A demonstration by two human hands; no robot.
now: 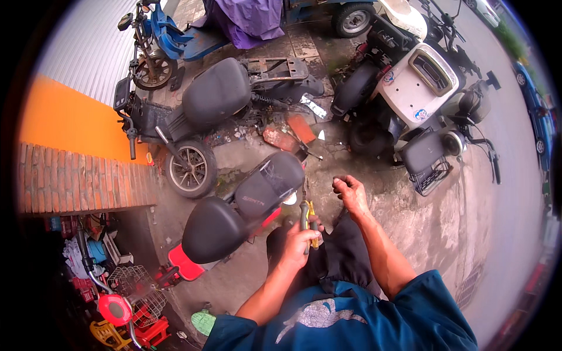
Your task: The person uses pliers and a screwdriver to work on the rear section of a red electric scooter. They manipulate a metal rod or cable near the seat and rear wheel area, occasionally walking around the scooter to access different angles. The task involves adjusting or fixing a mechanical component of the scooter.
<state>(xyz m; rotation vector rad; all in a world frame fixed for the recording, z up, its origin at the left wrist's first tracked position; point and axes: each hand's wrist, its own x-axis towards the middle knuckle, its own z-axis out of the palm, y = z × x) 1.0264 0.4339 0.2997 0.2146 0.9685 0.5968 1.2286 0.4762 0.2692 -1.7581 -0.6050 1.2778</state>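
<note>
While the right hand (349, 196) curls loosely, the left hand (300, 238) grips yellow-grey pliers (304, 215).

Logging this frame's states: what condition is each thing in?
Left hand: closed around the hand tool
Yellow-and-grey hand tool: held; whether its jaws are open, unclear
Right hand: raised, fingers curled; whether it holds anything, unclear
Red scooter: standing, riderless
Dark scooter: standing, riderless
Purple cover: draped, creased
</note>
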